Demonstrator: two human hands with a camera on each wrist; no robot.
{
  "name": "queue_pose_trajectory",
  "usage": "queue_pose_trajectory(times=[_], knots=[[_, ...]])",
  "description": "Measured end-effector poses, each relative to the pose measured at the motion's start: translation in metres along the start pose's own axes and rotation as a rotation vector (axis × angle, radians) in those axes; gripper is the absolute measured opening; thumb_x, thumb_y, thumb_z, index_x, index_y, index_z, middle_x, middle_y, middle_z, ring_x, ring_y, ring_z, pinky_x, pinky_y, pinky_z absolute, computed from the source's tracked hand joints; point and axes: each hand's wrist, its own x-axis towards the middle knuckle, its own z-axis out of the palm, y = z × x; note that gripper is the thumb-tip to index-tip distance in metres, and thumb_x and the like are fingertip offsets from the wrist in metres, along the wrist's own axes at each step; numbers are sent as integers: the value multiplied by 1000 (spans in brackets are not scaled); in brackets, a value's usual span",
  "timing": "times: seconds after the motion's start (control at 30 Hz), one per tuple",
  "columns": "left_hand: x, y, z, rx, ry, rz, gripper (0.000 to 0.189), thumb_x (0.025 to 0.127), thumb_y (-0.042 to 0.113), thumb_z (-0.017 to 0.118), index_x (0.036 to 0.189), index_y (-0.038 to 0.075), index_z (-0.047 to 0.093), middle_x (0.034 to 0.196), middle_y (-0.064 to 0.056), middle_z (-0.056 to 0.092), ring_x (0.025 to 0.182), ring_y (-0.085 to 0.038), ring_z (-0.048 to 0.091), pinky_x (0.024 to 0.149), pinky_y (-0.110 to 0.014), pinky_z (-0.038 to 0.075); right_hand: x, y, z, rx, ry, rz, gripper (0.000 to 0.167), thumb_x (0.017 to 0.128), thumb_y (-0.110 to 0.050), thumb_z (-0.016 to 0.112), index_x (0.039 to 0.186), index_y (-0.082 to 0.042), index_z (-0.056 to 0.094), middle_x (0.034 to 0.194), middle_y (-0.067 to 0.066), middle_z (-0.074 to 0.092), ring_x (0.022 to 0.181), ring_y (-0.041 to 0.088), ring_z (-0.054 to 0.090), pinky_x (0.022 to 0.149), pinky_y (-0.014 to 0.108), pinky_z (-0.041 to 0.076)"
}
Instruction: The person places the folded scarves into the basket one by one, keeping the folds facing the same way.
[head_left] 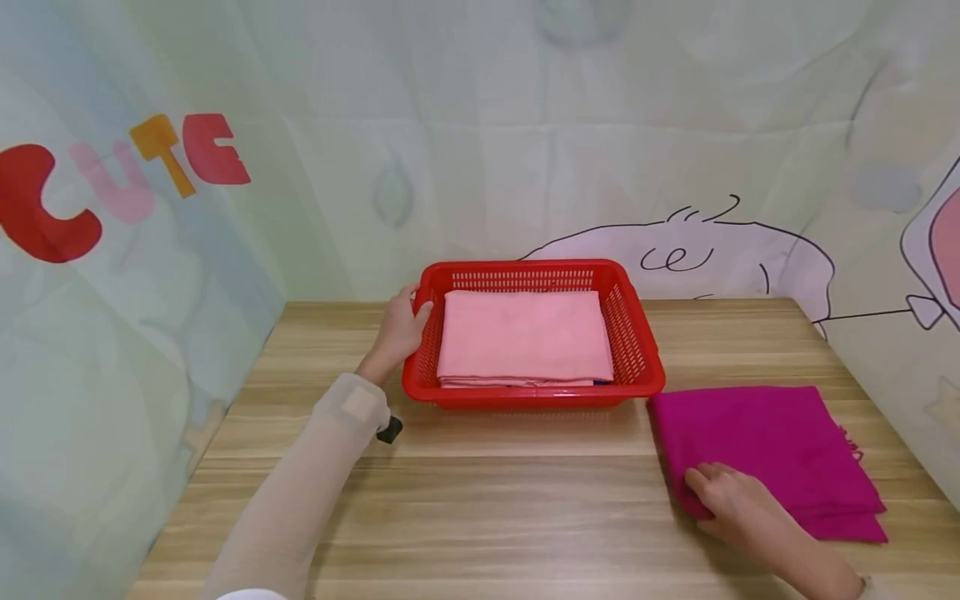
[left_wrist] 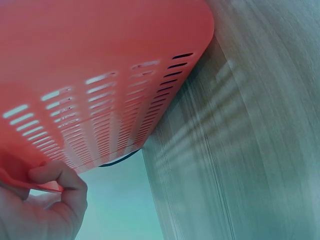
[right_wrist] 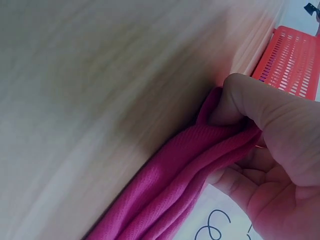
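Observation:
A red plastic basket with slotted sides stands at the back middle of the table, and a folded pink cloth lies flat inside it. My left hand grips the basket's left rim, fingers curled round it in the left wrist view. To the right of the basket lies a folded magenta scarf with a fringe on its right side. My right hand pinches the scarf's near left edge. In the right wrist view the thumb presses the layered folds against the fingers.
The wood-grain table runs back to a printed curtain hung behind and on both sides. Under the pink cloth a dark blue corner shows at the basket's front right. The scarf's far left corner lies close to the basket.

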Motion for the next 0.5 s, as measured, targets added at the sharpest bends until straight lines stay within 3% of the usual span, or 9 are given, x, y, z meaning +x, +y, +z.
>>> queue_pose_trajectory(times=[0.27, 0.5], knots=[[0, -1, 0, -1, 4, 4, 55, 106, 19, 49, 153, 1, 28, 124, -23, 50, 98, -34, 64, 78, -45, 60, 0, -4, 0, 19, -37, 8, 47, 54, -7, 95, 81, -9, 56, 72, -1, 55, 65, 20, 56, 53, 33, 52], [-2, 0, 0, -7, 0, -2, 55, 106, 19, 49, 154, 3, 27, 127, -22, 50, 100, -34, 64, 79, -44, 60, -1, -9, -1, 35, 15, -34, 46, 51, -5, 93, 79, -9, 56, 72, -1, 54, 63, 19, 54, 50, 32, 50]])
